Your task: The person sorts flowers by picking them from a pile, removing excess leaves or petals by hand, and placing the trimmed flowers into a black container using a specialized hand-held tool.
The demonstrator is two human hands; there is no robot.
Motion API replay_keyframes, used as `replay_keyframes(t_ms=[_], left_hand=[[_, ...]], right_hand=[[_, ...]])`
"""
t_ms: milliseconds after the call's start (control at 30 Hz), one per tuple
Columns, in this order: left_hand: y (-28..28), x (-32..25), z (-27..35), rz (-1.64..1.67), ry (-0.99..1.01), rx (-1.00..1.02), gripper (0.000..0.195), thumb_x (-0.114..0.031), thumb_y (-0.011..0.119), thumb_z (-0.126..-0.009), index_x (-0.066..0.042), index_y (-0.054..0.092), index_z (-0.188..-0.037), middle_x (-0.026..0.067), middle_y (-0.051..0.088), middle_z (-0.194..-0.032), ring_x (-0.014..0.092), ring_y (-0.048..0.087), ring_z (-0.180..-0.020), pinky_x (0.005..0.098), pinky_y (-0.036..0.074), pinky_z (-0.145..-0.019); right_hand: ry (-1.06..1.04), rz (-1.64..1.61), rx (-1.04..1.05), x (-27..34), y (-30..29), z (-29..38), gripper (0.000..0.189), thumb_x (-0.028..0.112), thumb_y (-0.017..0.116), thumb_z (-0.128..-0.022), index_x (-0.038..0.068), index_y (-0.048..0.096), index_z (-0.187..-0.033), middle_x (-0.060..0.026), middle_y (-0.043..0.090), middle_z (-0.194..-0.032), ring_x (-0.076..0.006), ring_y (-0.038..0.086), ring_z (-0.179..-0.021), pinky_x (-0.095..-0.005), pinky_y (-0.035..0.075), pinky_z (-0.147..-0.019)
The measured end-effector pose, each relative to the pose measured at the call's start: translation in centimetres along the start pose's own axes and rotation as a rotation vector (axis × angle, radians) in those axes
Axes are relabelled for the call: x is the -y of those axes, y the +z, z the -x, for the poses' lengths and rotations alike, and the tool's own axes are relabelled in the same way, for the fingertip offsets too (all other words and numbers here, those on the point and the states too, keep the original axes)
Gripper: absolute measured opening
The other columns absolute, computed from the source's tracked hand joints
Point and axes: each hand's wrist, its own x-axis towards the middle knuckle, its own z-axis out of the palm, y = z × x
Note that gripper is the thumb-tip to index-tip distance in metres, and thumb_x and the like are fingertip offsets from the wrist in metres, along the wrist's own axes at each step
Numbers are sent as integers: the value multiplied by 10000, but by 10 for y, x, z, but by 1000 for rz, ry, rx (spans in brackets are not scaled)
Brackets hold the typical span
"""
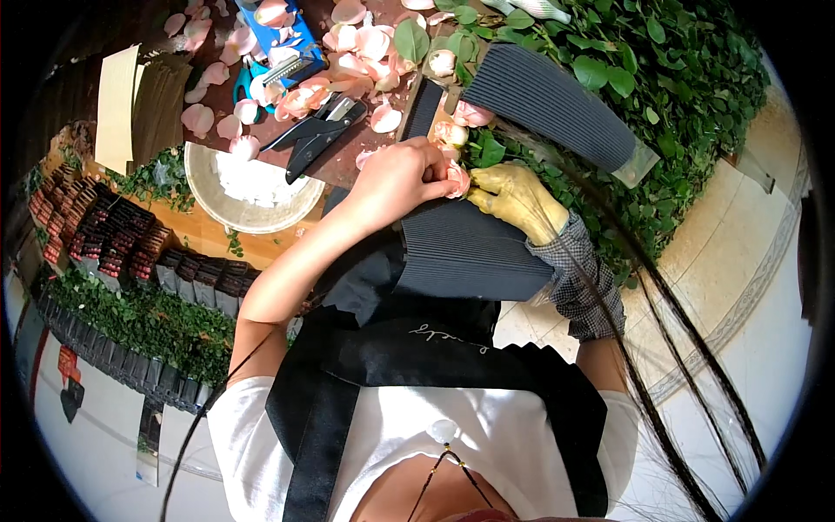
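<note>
My bare left hand [408, 173] pinches a pink rose bloom [458, 179] between thumb and fingers. On the right side of that bloom rests my right hand [518, 196], in a yellow glove; its grip is partly hidden. More pale pink roses [450, 134] lie in a row just above, beside green leaves. Below both hands spreads a dark ribbed corrugated sheet [470, 251], and another ribbed sheet [554, 104] lies at the upper right. Left of my left hand, a black stapler-like hand tool [326, 134] rests on the dark red tabletop [277, 156].
Loose petals [372, 42], a blue box [287, 39] and teal-handled scissors [242, 85] lie at the top. A bowl of white pieces [251, 189] and a stack of card sheets [140, 111] stand left. Heaped leafy stems [691, 117] fill the right; wrapped bundles [117, 228] line the far left.
</note>
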Motion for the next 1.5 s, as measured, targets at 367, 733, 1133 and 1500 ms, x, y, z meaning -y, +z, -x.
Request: replay_keyframes(t_ms=[367,733,1133,1500], left_hand=[[8,10,7,-54,127,-203,248,-211,750,-798,-14,660,-918,146,630,-845,336,642,-825,432,519,-732],[9,18,7,-97,241,-170,205,-209,769,-795,-54,683,-898,99,597,-861,327,652,-820,431,534,-713],[16,22,2,-151,313,-305,163,-148,717,-808,-44,717,-934,111,589,-840,327,641,-798,426,529,-716],[-5,23,-11,87,375,-668,108,-120,707,-870,-17,688,-897,116,599,-787,287,621,-688,396,510,-642]], right_hand=[[7,57,-27,1,2,-2,153,217,676,-863,133,688,-991,-92,700,-845,-306,677,-755,-396,552,-668],[-13,41,-1,-7,5,-2,132,211,672,-866,115,671,-957,-95,675,-814,-309,654,-730,-398,528,-648],[69,42,30,-1,4,-3,198,219,689,-868,130,694,-1044,-93,710,-870,-292,681,-760,-382,553,-686],[-78,201,-26,-6,4,-5,130,253,668,-861,131,659,-905,-94,666,-757,-325,655,-702,-433,530,-625]])
